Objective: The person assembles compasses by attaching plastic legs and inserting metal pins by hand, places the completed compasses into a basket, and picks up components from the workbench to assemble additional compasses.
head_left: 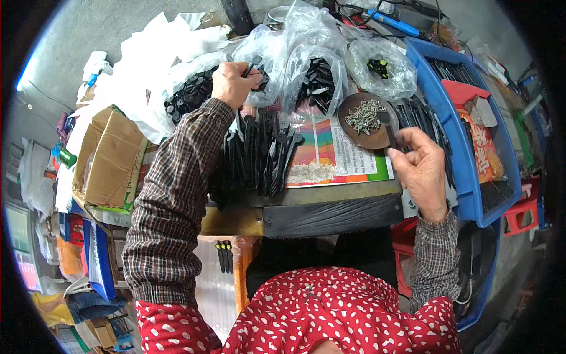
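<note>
My left hand reaches over the plastic bags at the back of the table, fingers closed on a small black plastic part. Round black pieces fill the bag beside it. At the right, my right hand pinches a flat black strip-like part, whose upper end lies over the edge of a round brown dish. Small silvery screws are heaped in that dish. In front of my left hand lies a row of long black plastic pieces.
Another bag holds black flat parts; one further right has black and yellow-green pieces. A blue crate stands at the right, with long black strips beside it. An open cardboard box is at the left. The table's front edge is worn.
</note>
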Motion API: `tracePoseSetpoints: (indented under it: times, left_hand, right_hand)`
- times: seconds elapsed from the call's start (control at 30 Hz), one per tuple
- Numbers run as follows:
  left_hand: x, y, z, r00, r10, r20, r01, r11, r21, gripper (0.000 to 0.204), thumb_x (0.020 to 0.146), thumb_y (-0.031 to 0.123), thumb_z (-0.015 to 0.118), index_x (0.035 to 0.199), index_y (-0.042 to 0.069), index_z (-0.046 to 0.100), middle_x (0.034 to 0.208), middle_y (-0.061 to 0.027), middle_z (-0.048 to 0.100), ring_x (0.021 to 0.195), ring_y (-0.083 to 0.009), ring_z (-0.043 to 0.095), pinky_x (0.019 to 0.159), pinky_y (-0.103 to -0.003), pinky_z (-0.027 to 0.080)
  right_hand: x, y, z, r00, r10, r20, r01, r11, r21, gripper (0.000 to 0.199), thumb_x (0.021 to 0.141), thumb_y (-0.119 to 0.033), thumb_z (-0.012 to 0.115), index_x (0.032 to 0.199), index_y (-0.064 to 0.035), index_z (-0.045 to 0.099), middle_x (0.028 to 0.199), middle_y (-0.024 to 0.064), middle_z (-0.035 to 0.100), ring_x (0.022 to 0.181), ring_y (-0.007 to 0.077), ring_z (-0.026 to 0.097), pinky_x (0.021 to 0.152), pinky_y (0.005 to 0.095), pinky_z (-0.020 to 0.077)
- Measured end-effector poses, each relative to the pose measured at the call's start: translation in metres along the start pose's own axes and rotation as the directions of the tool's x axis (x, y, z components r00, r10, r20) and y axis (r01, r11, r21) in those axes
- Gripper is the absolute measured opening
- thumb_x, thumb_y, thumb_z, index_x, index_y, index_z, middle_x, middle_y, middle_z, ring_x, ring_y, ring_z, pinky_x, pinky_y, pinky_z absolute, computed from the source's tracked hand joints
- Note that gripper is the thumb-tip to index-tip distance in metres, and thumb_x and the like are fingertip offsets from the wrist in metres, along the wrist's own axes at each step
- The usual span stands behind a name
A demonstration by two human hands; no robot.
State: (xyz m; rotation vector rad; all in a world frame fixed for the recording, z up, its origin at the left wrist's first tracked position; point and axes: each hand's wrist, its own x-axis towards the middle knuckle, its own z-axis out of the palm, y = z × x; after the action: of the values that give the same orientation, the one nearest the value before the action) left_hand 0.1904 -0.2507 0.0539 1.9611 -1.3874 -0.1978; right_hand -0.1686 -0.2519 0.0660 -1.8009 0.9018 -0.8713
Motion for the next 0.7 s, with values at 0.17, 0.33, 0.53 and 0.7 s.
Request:
tracePoseSetpoints:
  times: [0.17,0.33,0.53,0.7]
  left_hand:
    - [-0.028,0.029,-0.015,0.998,-0.055,0.018,0.058,0.929,-0.366,0.01,0.074,0.003,0.068,0.082,-0.002,0.067,0.072,-0.0062,0.067,0.066,-0.0074,0.061,0.06,-0.021,0.049]
    - [-0.073,0.071,-0.031,0.988,0.046,0.149,0.022,0.905,-0.425,0.013,0.08,0.008,0.066,0.091,0.001,0.065,0.071,0.0009,0.061,0.051,-0.0011,0.041,0.043,-0.017,0.031]
    - [-0.153,0.099,-0.043,0.983,0.01,0.181,0.075,0.887,-0.456,0.003,0.083,0.007,0.062,0.085,0.005,0.062,0.07,0.0032,0.059,0.047,0.001,0.034,0.04,-0.017,0.024]
    - [-0.202,0.103,-0.031,0.949,-0.074,0.307,0.265,0.715,-0.647,0.007,0.085,0.005,0.062,0.088,-0.002,0.063,0.075,0.0006,0.063,0.069,-0.0031,0.054,0.062,-0.018,0.044]
  right_hand:
    - [-0.012,-0.006,0.01,0.991,0.058,0.122,-0.079,0.983,0.169,0.023,0.083,0.004,0.055,0.106,0.0071,0.053,0.089,0.0036,0.056,0.055,-0.0023,0.049,0.045,0.0146,0.0378]
    - [-0.027,-0.005,0.023,0.976,0.075,0.205,-0.135,0.945,0.298,0.016,0.086,-0.003,0.06,0.097,0.0055,0.053,0.075,0.002,0.055,0.048,-0.001,0.045,0.038,0.0155,0.0329]
    - [-0.049,-0.009,0.037,0.957,0.042,0.288,-0.138,0.936,0.322,0.017,0.086,-0.007,0.062,0.095,0.0049,0.053,0.067,-0.0006,0.052,0.047,0.0004,0.044,0.038,0.0169,0.033]
    - [-0.066,-0.012,0.048,0.924,0.089,0.372,-0.211,0.93,0.301,0.016,0.086,-0.007,0.062,0.093,0.0043,0.053,0.065,-0.0027,0.051,0.047,0.0007,0.044,0.039,0.0182,0.0333]
